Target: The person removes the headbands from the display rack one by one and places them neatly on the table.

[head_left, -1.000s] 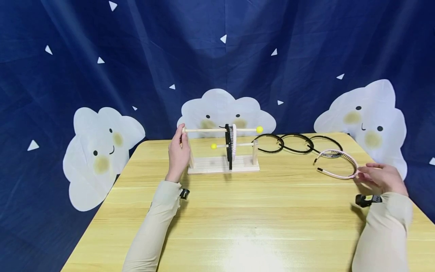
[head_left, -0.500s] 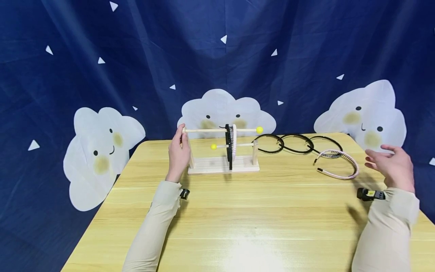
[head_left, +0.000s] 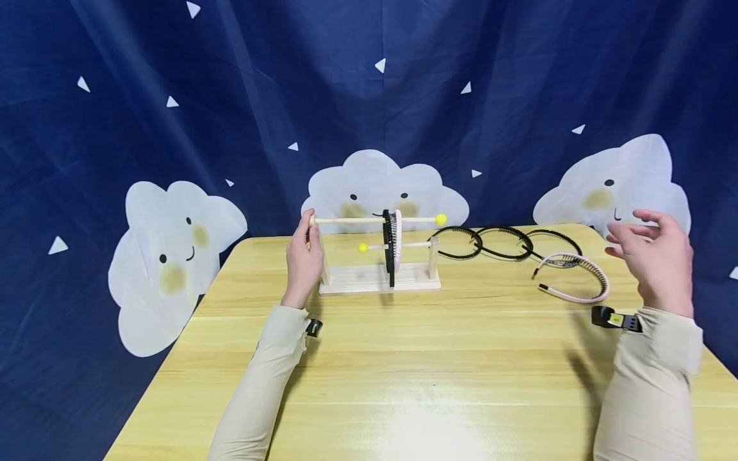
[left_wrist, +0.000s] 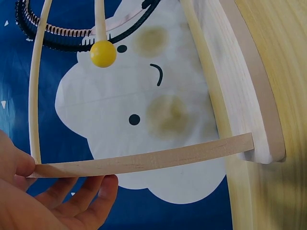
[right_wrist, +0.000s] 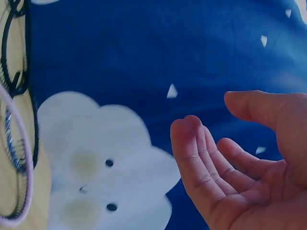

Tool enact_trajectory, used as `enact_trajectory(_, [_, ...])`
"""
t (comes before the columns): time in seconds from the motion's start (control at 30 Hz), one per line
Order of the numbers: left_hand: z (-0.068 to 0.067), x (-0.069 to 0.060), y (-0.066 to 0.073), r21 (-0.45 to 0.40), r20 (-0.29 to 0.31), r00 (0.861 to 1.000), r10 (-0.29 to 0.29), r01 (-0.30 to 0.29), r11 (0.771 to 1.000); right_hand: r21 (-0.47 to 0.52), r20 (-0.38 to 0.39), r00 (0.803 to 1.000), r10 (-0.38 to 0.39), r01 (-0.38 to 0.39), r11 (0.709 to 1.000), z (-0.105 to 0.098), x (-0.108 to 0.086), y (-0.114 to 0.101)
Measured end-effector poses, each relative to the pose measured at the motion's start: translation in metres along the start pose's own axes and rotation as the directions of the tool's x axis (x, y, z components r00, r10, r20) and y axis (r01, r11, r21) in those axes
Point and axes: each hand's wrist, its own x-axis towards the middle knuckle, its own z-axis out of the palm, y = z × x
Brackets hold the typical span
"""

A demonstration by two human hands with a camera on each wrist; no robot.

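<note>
My left hand grips the top of the left post of a wooden rack, thumb and fingers on either side of it. A black headband and a pale pink one hang side by side on the rack's upper rod. In the head view, my right hand is raised above the table's right side, holding nothing, with thumb and fingers apart. Below and left of it, a pink toothed headband lies on the table; its edge also shows in the right wrist view.
Several dark headbands, overlapping in a row, lie behind the pink one on the wooden table. Yellow balls cap the upper rod and the lower rod. A blue curtain with clouds hangs behind.
My right hand has let go of the pink headband, which stays on the table, and has risen up and away from it. The left hand has kept its hold on the rack.
</note>
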Motion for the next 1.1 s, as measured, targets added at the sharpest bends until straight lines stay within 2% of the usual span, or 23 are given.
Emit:
enact_trajectory(0.17, [0.001,0.000,0.000,0.002,0.004,1.000,-0.006,0.006,1.000,-0.103,0.062,0.993,-0.098,0.104,0.989,0.019,-0.010,-0.010])
enact_trajectory(0.33, [0.001,0.000,0.000,0.004,0.005,1.000,-0.006,0.005,1.000,-0.260,0.120,0.977,-0.176,0.202,0.944,0.040,-0.020,-0.017])
enact_trajectory(0.5, [0.001,0.000,-0.001,0.013,0.003,1.000,-0.007,0.007,1.000,-0.329,0.187,0.957,-0.221,0.273,0.904,0.064,-0.028,-0.021])
enact_trajectory(0.6, [0.001,0.000,-0.001,0.013,-0.001,1.000,-0.004,0.004,1.000,-0.341,0.211,0.945,-0.249,0.310,0.887,0.078,-0.033,-0.023])
enact_trajectory(0.83, [0.002,-0.001,-0.001,0.003,0.000,1.000,-0.015,0.015,1.000,-0.274,0.295,0.917,-0.268,0.351,0.896,0.105,-0.043,-0.025])
enact_trajectory(0.97, [0.001,0.000,-0.001,0.004,0.000,1.000,-0.016,0.016,1.000,-0.274,0.329,0.897,-0.295,0.390,0.879,0.118,-0.051,-0.028])
enact_trajectory(1.1, [0.001,0.000,-0.002,0.008,-0.002,1.000,-0.014,0.014,1.000,-0.282,0.364,0.868,-0.336,0.447,0.849,0.132,-0.057,-0.029])
